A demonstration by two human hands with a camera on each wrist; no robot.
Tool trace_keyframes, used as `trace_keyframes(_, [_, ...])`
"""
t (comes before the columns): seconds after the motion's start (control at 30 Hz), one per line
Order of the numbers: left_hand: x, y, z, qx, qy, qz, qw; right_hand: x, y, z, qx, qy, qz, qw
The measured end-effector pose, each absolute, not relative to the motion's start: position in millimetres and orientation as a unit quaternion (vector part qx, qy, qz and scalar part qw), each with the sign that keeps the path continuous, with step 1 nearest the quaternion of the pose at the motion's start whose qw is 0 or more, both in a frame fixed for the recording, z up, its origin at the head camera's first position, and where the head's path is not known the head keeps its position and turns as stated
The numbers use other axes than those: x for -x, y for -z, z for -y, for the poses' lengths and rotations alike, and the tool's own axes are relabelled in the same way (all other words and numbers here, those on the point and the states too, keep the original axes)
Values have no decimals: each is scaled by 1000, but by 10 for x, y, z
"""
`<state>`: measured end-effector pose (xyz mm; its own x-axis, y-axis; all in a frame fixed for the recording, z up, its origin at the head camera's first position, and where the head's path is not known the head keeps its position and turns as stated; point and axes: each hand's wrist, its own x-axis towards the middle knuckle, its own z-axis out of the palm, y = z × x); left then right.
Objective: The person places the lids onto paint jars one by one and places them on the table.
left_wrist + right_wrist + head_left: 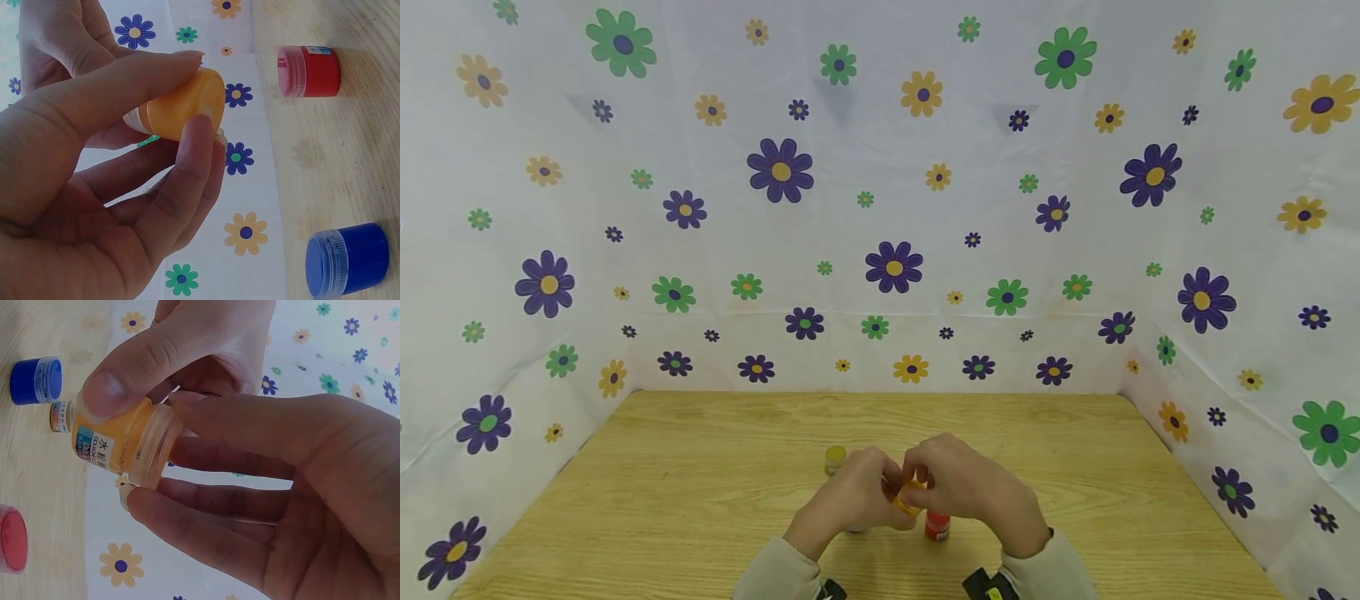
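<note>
Above the table, both hands hold a small orange-yellow gouache paint jar [909, 498], tilted on its side. The left hand [853, 493] pinches the jar's body between thumb and fingers. At the other end, the fingers and thumb of the right hand [961, 482] grip the clear ridged lid [152, 447], which sits on the jar. A label with printed characters shows on the jar's side in the right wrist view. Standing nearest below the right hand is a red paint jar [937, 526].
A blue paint jar [359, 257] stands on the wooden table [700, 467], mostly hidden behind the left hand in the head view. Farther back is a yellow-lidded jar [835, 458]. A flower-print white cloth [850, 225] encloses the back and sides.
</note>
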<state>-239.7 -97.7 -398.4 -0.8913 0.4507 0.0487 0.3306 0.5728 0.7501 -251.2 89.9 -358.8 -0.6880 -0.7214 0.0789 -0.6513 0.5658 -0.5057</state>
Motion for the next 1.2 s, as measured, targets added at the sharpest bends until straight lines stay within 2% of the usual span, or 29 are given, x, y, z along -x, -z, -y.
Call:
trace_keyframes(0.83, [2424,3976,1006,-228,-394,-888,63,2500,3572,-925,417,281,-861,79])
trace_keyframes(1.2, [2415,3967,1001,-222,-397,-888,65,2516,3608,-923,438,270,-855,65])
